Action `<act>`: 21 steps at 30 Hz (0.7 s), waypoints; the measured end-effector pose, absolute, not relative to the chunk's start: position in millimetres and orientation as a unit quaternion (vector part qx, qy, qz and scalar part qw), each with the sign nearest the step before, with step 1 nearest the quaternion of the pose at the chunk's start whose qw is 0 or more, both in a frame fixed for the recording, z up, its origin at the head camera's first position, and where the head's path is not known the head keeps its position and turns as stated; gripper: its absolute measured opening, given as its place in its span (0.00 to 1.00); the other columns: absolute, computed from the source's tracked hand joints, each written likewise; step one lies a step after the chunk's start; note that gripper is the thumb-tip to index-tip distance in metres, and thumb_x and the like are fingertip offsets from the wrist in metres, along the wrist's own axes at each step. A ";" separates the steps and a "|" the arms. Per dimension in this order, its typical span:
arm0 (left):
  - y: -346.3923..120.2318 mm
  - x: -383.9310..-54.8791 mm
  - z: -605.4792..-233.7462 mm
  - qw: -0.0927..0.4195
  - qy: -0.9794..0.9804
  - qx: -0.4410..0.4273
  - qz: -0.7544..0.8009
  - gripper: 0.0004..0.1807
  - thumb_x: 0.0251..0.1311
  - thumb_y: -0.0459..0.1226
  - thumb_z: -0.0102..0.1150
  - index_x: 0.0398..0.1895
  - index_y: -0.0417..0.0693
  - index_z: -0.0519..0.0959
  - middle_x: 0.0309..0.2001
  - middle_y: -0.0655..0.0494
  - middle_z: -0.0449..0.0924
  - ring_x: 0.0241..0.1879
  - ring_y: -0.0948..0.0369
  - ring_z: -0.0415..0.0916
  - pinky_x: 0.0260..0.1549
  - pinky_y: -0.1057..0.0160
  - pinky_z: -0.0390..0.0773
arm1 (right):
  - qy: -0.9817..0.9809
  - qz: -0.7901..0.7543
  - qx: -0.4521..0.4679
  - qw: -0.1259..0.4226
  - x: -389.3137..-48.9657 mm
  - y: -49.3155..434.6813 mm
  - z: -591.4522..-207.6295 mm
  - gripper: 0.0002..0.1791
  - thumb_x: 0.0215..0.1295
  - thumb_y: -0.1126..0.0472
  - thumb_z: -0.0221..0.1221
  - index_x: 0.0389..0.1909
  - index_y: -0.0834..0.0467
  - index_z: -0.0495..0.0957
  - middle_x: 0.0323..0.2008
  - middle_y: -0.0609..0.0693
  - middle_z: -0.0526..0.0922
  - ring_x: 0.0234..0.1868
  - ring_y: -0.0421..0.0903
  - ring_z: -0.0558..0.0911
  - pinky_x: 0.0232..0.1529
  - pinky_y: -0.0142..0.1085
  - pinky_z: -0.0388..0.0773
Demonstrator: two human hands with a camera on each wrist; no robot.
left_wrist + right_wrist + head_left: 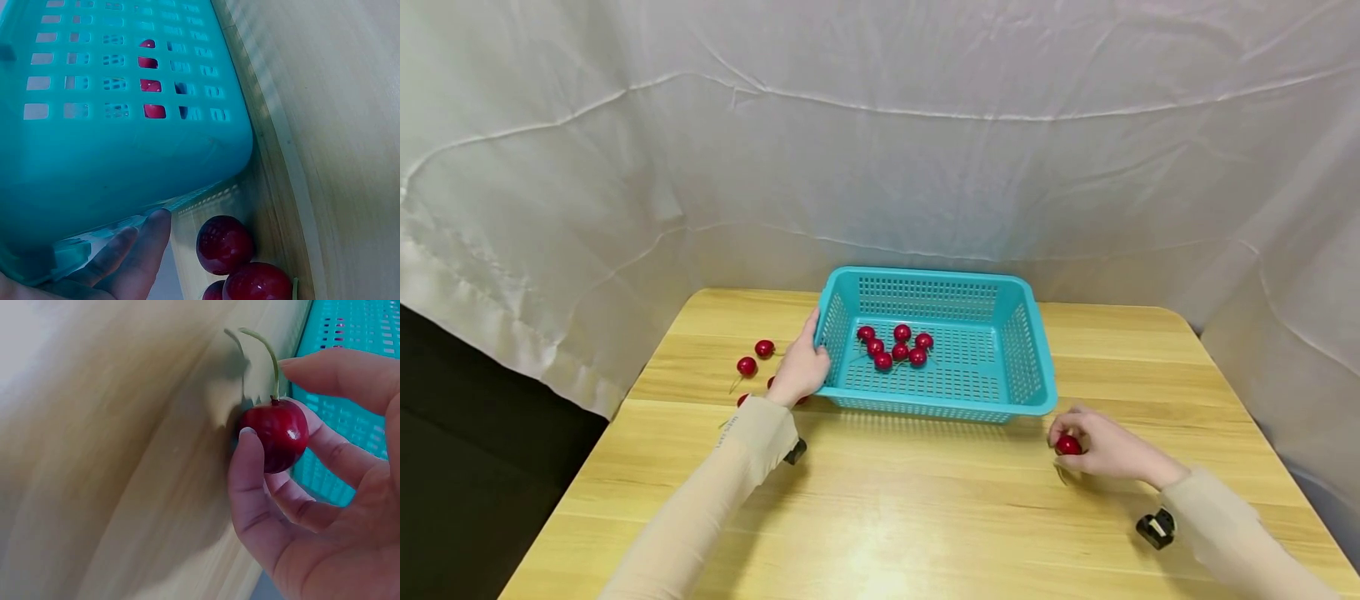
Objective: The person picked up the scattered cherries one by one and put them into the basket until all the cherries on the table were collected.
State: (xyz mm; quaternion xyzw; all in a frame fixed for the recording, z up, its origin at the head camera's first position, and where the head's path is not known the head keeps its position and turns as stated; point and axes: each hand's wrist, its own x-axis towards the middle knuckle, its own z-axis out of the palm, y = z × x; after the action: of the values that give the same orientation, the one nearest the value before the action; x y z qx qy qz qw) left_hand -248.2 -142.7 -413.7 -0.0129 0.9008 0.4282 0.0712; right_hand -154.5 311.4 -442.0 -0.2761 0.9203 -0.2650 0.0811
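My left hand [801,371] grips the left end of a turquoise plastic basket [1026,410], thumb by the rim. In the left wrist view its fingers [147,253] lie along the outside of the basket's wall. Several red cherries [900,352] lie in the basket, towards its left half. To the right of the basket's front corner, my right hand [1101,446] pinches one cherry [278,434] between thumb and fingers, close to the tabletop. That cherry's green stem [272,359] sticks out past the fingers.
More loose cherries [747,367] lie on the wooden table [925,500] left of the basket, some partly hidden by the left hand and sleeve. A pale curtain [880,167] hangs behind the table and along its sides.
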 end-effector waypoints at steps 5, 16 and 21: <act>-142.7 -247.8 -412.8 0.071 0.901 -0.015 0.429 0.39 0.74 0.35 0.38 0.83 0.63 0.37 0.80 0.42 0.53 0.73 0.41 0.63 0.70 0.36 0.65 | 0.919 -0.277 -0.265 0.094 -152.5 318.1 -441.9 0.13 0.52 0.63 0.73 0.33 0.54 0.78 0.35 0.46 0.77 0.35 0.35 0.73 0.30 0.27 0.74; -142.4 -248.2 -412.8 0.070 0.900 -0.012 0.430 0.39 0.74 0.35 0.37 0.83 0.63 0.36 0.80 0.43 0.52 0.73 0.41 0.64 0.69 0.35 0.65 | 0.910 -0.315 -0.254 0.085 -155.6 330.5 -432.7 0.11 0.57 0.71 0.66 0.31 0.57 0.73 0.31 0.43 0.78 0.30 0.28 0.73 0.28 0.27 0.75; -142.0 -248.7 -413.3 0.068 0.901 -0.011 0.428 0.39 0.75 0.36 0.38 0.83 0.64 0.37 0.80 0.43 0.54 0.71 0.41 0.65 0.69 0.36 0.66 | 0.923 -0.299 -0.241 0.036 -161.5 335.9 -420.1 0.11 0.56 0.73 0.65 0.31 0.56 0.74 0.26 0.42 0.75 0.27 0.27 0.69 0.25 0.27 0.71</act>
State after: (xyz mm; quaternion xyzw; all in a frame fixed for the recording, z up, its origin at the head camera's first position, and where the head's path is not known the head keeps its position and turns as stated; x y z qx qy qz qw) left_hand -248.7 -142.0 -413.3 -0.0113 0.9011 0.4282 0.0678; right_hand -161.5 335.9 -420.1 -0.2406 0.9227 -0.2991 0.0357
